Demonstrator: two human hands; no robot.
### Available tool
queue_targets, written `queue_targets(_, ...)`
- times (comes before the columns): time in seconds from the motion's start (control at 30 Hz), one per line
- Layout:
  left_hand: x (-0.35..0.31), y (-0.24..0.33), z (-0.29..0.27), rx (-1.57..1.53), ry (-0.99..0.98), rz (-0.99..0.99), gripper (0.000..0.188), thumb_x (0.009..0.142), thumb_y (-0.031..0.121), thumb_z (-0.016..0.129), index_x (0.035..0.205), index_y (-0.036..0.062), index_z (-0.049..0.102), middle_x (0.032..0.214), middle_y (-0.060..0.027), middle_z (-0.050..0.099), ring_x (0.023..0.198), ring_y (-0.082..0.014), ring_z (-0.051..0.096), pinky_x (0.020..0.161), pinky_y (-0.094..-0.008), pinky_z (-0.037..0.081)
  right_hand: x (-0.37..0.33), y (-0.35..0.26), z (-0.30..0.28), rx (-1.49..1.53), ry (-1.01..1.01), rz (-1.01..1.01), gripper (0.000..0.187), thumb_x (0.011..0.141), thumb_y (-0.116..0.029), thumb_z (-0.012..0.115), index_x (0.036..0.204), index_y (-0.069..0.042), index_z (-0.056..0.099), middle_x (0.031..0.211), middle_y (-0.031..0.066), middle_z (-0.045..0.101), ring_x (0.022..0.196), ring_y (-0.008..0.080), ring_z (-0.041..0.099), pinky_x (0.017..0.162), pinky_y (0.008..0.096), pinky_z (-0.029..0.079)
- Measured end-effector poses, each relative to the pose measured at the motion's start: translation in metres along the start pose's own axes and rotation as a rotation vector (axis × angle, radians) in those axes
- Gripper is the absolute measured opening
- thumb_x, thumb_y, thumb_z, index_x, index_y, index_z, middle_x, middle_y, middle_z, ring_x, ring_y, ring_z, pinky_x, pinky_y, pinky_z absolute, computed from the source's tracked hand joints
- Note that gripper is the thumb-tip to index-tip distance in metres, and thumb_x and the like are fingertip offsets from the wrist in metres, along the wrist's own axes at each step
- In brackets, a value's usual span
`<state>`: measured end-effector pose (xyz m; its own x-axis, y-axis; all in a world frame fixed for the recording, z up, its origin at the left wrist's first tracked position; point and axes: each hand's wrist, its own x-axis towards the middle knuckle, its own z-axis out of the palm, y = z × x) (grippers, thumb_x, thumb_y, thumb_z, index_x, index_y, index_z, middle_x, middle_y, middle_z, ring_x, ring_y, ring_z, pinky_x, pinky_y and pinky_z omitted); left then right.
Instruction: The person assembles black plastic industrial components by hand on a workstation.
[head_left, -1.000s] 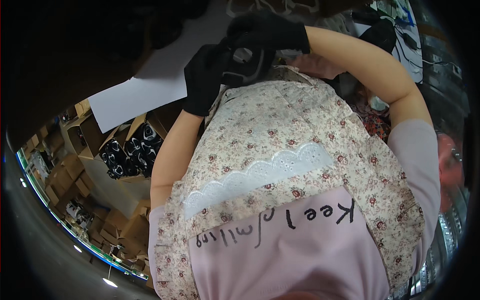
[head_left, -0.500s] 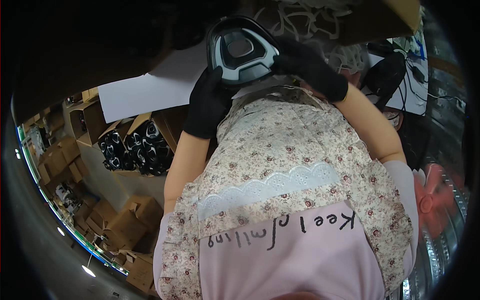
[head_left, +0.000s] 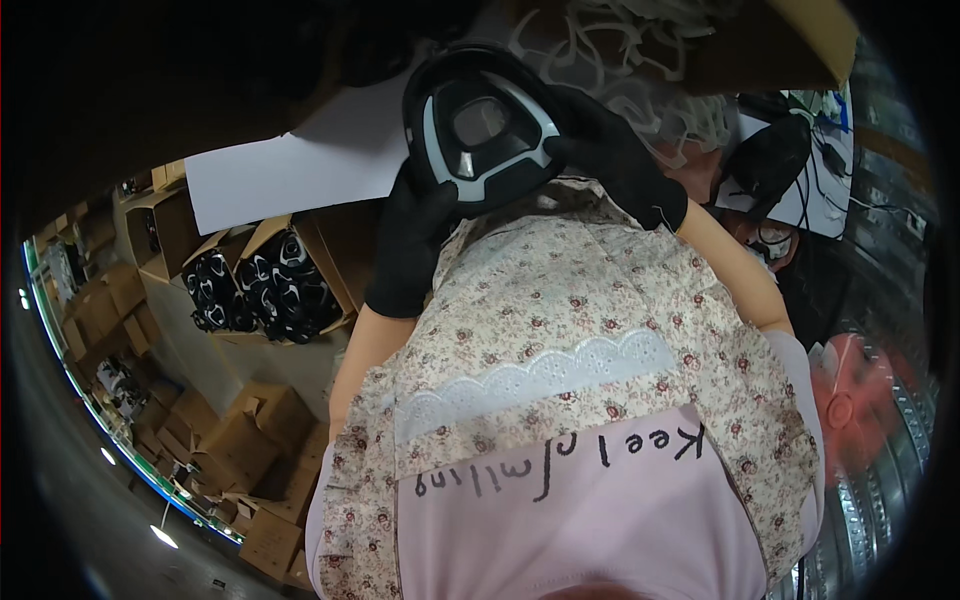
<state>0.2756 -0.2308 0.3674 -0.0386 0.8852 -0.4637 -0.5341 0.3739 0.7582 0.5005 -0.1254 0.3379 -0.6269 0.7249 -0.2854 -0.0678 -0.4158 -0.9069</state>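
Note:
I hold a black, rounded-triangular plastic housing [head_left: 502,158] with a pale grey trim and a round-cornered opening in its middle. Its lower left side is gripped by my left hand [head_left: 412,240], in a black glove, with the thumb on the rim. My right hand [head_left: 622,160], gloved in black too, closes on the right side, its thumb near the pale trim. Most fingers of both hands are hidden behind the housing. It is held tilted, above the edge of a white table top [head_left: 290,185].
Beyond my hands lie several translucent white plastic frames [head_left: 660,110] by a cardboard box [head_left: 815,35]. A black pouch-like thing [head_left: 770,160] and cables are at the right. Boxes of similar black housings [head_left: 285,285] stand lower left. A red fan [head_left: 850,395] is at my right.
The housing has come slightly down and nearer to me, and its tilt has changed. Both hands have moved with it and still grip its sides.

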Motion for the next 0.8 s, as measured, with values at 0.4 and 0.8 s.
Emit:
queue_targets(0.4, 0.019, 0.009, 0.007, 0.405, 0.194, 0.326, 0.034, 0.092, 0.011, 0.063, 0.124, 0.0004, 0.056, 0.116, -0.0115, 0.064, 0.105, -0.0172, 0.061, 0.090, -0.0292, 0.051, 0.022, -0.013, 0.021, -0.086, 0.108, -0.028, 0.043, 0.089, -0.021, 0.070, 0.126, -0.004, 0.056, 0.111, 0.0081, 0.063, 0.097, 0.0129, 0.062, 0.083, 0.0274, 0.052)
queue_targets(0.8, 0.029, -0.011, -0.013, 0.011, -0.377, -0.279, 0.040, 0.105, 0.026, 0.038, 0.136, 0.0033, 0.049, 0.130, -0.0134, 0.058, 0.116, -0.0257, 0.059, 0.100, -0.0386, 0.051, 0.034, -0.019, 0.001, -0.316, -0.195, 0.057, 0.066, 0.081, -0.035, 0.075, 0.129, 0.003, 0.050, 0.116, 0.0132, 0.063, 0.103, 0.0200, 0.064, 0.084, 0.0306, 0.054)
